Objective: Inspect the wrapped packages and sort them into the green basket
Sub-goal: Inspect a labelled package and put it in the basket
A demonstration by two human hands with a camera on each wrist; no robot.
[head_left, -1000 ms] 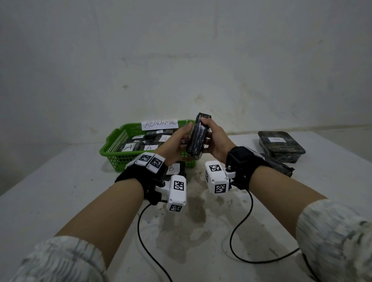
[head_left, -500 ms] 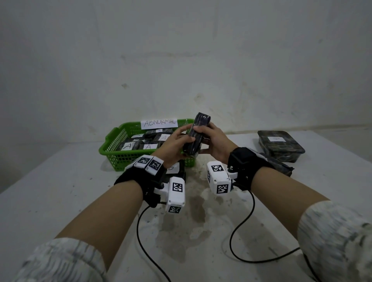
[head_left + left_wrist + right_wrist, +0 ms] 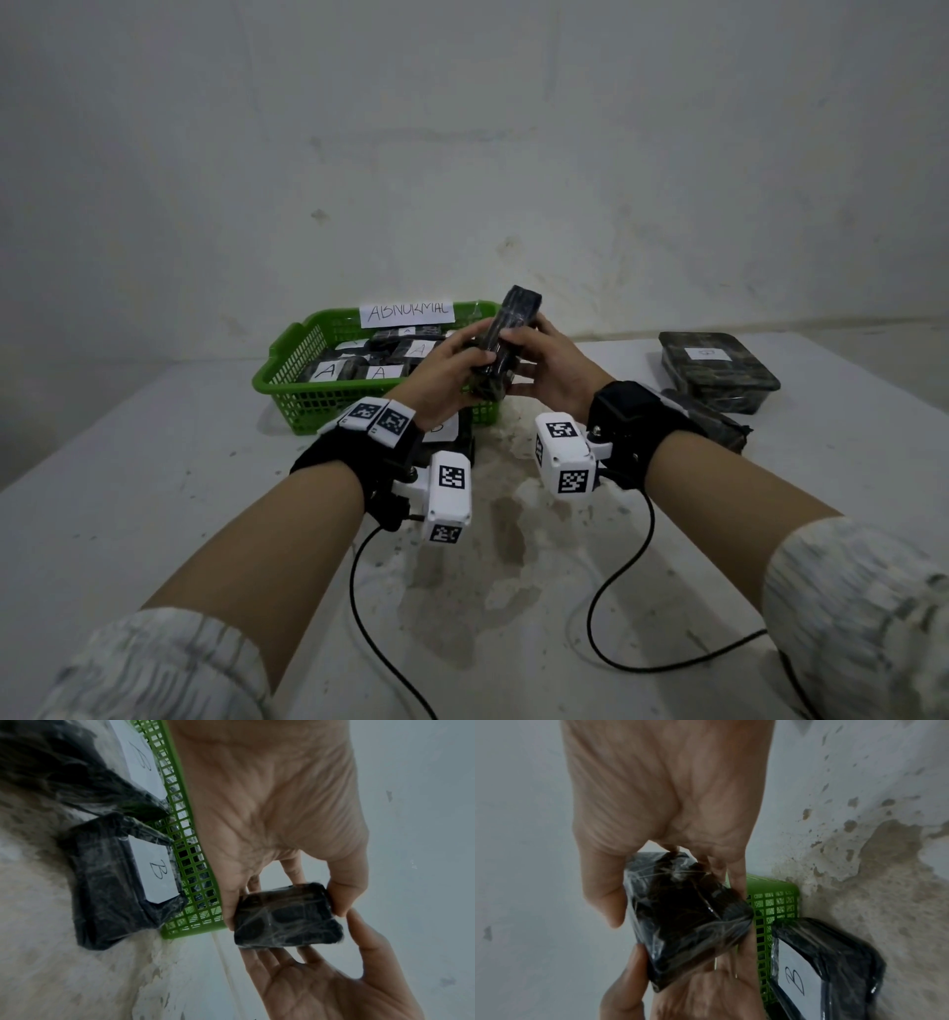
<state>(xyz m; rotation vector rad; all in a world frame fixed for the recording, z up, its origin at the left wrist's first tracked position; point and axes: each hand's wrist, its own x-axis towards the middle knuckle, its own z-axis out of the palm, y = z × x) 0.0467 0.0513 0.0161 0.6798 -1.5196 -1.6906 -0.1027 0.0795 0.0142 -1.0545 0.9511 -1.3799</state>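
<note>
Only wrist views show B-labelled packages (image 3: 123, 882) beside basket (image 3: 195, 862).

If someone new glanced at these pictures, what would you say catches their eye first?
Most striking is the dark film-wrapped package, held upright between the left hand and right hand above the white table. Behind it sits the green plastic mesh basket, tagged ABNORMAL and holding packages marked A.
</note>
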